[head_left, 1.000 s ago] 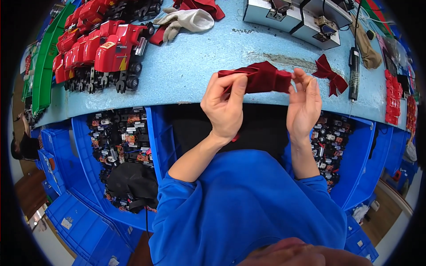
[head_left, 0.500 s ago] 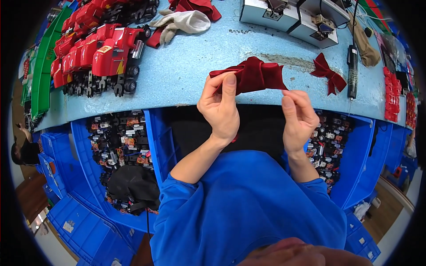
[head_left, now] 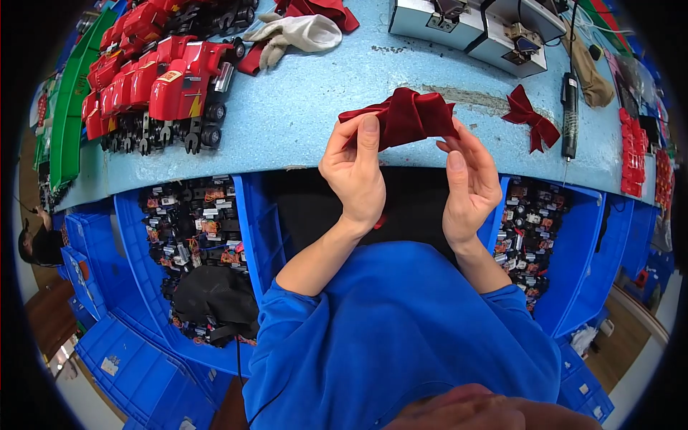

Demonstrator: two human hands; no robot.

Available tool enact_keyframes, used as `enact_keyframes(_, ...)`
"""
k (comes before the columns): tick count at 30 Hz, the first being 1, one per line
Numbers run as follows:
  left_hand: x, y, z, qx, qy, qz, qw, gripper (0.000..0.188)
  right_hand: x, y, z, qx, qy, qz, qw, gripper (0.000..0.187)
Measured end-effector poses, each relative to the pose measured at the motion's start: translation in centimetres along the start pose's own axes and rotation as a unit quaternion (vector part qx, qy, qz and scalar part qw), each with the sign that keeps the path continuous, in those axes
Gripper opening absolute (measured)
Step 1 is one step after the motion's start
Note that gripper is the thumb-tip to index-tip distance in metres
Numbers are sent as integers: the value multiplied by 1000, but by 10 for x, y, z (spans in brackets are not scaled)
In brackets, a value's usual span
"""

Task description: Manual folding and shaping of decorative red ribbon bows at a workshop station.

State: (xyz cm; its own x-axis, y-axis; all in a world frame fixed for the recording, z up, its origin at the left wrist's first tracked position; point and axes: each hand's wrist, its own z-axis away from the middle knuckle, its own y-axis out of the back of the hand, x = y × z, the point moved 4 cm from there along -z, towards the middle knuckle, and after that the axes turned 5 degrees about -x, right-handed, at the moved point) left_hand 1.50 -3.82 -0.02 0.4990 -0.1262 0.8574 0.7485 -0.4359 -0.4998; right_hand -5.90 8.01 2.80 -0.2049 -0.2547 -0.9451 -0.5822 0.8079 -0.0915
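Observation:
A dark red velvet bow (head_left: 410, 120) is held up over the front edge of the light blue table (head_left: 287, 122). Its left end is pinched between the thumb and fingers of my left hand (head_left: 358, 161). My right hand (head_left: 469, 183) is at the bow's right end, fingertips touching it or just behind it. The thumb of that hand stands apart from the fingers and off the fabric. Farther right, a second red bow (head_left: 530, 120) lies on the table next to a black pen-shaped tool (head_left: 570, 115) with a cord.
Red toy trucks (head_left: 175, 89) crowd the left of the table, beside a green tray (head_left: 70, 107). A pale glove (head_left: 297, 34) rests on red fabric at the back. A metal case (head_left: 473, 32) stands back right. Blue bins (head_left: 247, 251) of small parts sit below the table's edge.
My right hand has moved left and slightly up, from pinching the bow's lower right corner to fingers against its right end. My left hand keeps its pinch.

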Motion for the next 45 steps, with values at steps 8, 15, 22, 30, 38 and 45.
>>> enact_keyframes(8, 3, -2, 2, -10, 21, 13, 1000, 18, 8, 4, -7, -18, -11, 23, 999, 23)
enact_keyframes(15, 8, -8, -2, -108, 75, -45, 990, 11, 17, 9, -16, -36, -134, -60, 989, 22)
enact_keyframes(22, 15, -17, -13, -218, 92, -119, 964, 15, 22, 6, -14, -11, -167, -135, 977, 33)
enact_keyframes(30, -5, -19, -21, -192, 147, -15, 970, 17, 16, 3, -15, 36, -139, -125, 982, 57)
enact_keyframes(38, -14, -25, -1, -10, 106, 50, 993, 18, 22, -5, -4, 56, -63, -48, 995, 35)
enact_keyframes(45, -10, -25, 0, 57, 55, -42, 996, 20, 16, -3, -1, -28, 225, 154, 962, 24)
